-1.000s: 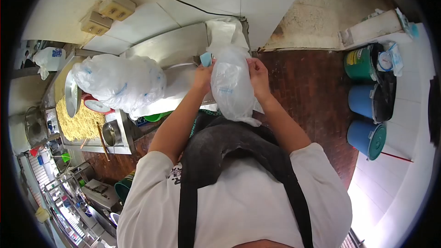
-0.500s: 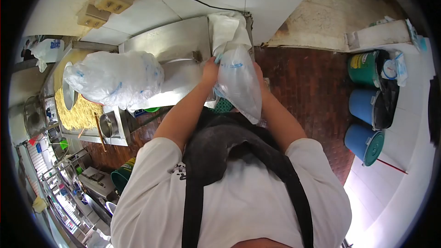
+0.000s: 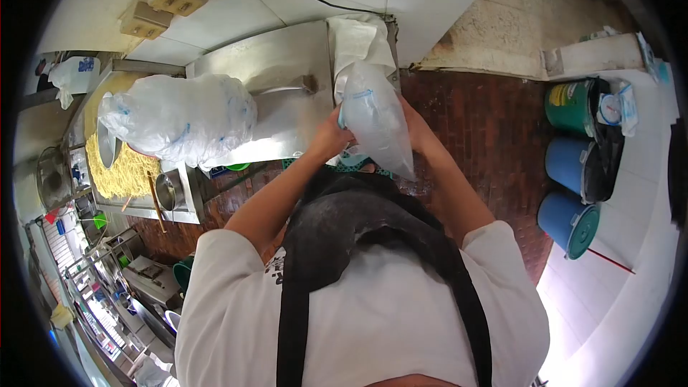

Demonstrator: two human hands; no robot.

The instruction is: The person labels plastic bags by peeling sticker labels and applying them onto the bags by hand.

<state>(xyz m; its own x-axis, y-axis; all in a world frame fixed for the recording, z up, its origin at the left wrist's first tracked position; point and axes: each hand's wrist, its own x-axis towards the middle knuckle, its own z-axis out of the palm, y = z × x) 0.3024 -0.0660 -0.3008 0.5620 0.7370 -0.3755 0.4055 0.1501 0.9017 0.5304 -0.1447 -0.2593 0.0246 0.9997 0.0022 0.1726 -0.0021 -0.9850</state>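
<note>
I hold a clear plastic bag (image 3: 376, 111) with faint blue print between both hands, in front of my apron. It looks puffed out, its lower end tapering to a corner. My left hand (image 3: 334, 135) is closed on the bag's left side. On the opposite edge is my right hand (image 3: 414, 123), its fingers mostly hidden behind the plastic. Just beyond the bag, a white cloth or sack (image 3: 360, 43) lies over the end of the steel counter (image 3: 279, 50). A big bundle of clear bags (image 3: 179, 118) rests on that counter to the left.
Yellow noodles (image 3: 122, 172) are spread at far left, near a metal pot (image 3: 170, 191) and a wooden stick (image 3: 155, 204). Blue bins (image 3: 566, 165) and a green bin (image 3: 566, 105) stand along the right wall. Brown tiles (image 3: 473, 165) cover the floor.
Both hands have come down toward my body and slightly apart. The bag's upper end has drawn down over the white cloth, and the bag looks rounder.
</note>
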